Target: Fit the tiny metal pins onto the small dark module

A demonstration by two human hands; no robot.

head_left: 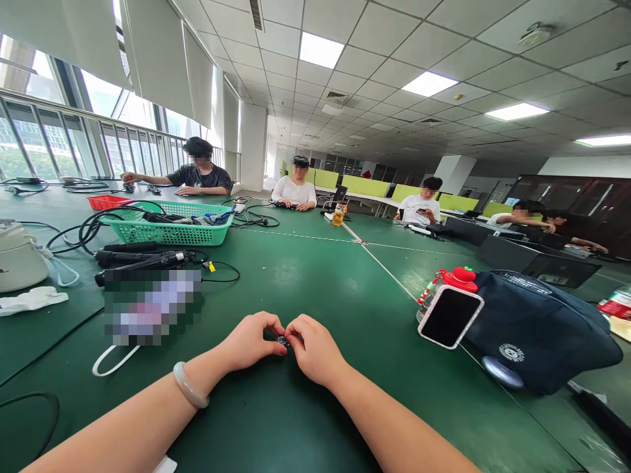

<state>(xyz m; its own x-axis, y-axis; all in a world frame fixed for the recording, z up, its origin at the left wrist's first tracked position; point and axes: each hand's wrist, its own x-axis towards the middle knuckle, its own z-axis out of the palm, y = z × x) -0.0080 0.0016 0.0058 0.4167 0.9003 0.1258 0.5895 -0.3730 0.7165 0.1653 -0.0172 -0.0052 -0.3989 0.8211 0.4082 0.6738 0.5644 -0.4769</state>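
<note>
Both of my hands meet low over the green table point(290, 420), fingertips nearly touching. Between them is a tiny dark, shiny object point(282, 340), mostly covered by the fingers, so its kind cannot be made out. My left hand point(254, 341) pinches it between thumb and forefinger; a pale bangle point(190, 385) circles that wrist. From the other side, my right hand point(313, 348) is also closed in a pinch against the small object. Whether the right fingers grip a part of it or only touch it is hidden.
Left lie a green basket point(170, 233) of cables, black rod-like devices point(142, 263), a blurred pouch point(152, 309) and a pale container point(20, 256). Right are a phone point(451, 316) leaning on a red-capped bottle point(461, 277) and a dark blue bag point(537, 335). Several people sit farther off.
</note>
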